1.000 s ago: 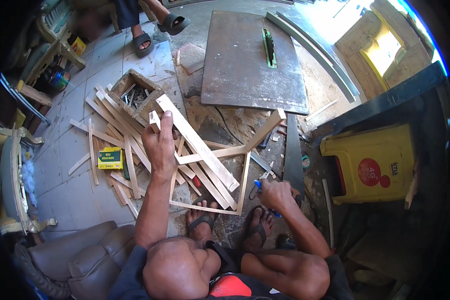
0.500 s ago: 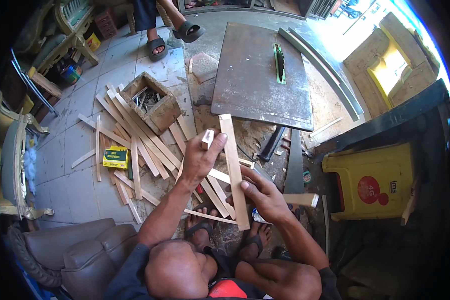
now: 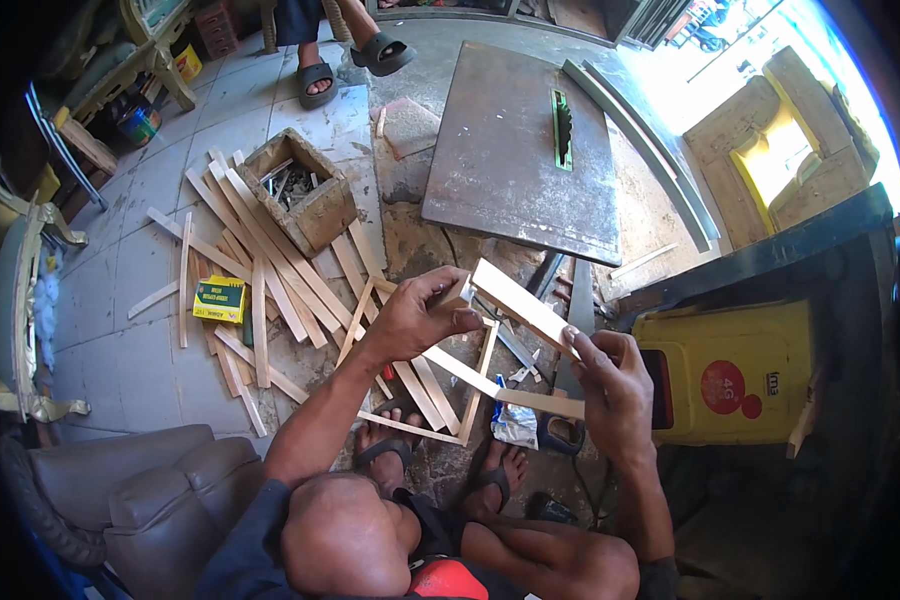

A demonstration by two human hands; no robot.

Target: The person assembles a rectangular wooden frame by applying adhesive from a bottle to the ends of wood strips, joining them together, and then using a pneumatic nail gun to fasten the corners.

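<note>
Two grips, both occupied. My left grip (image 3: 420, 318): closed round a stick (image 3: 458, 294). My right grip (image 3: 615, 388): pinching one batten (image 3: 525, 303) by its right end. Batten: raised between my grips, right of the strip pile (image 3: 282, 272); contact with the stick, I cannot tell. Judged light, stiff, hardly slippery, splintery; best taken by its long edges. Pale, straight, flat, plain.

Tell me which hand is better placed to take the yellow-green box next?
Probably the left hand: it is nearer the yellow-green box, on the person's left. The right hand is farther off. Both hold wooden pieces, so the left may need freeing.
</note>
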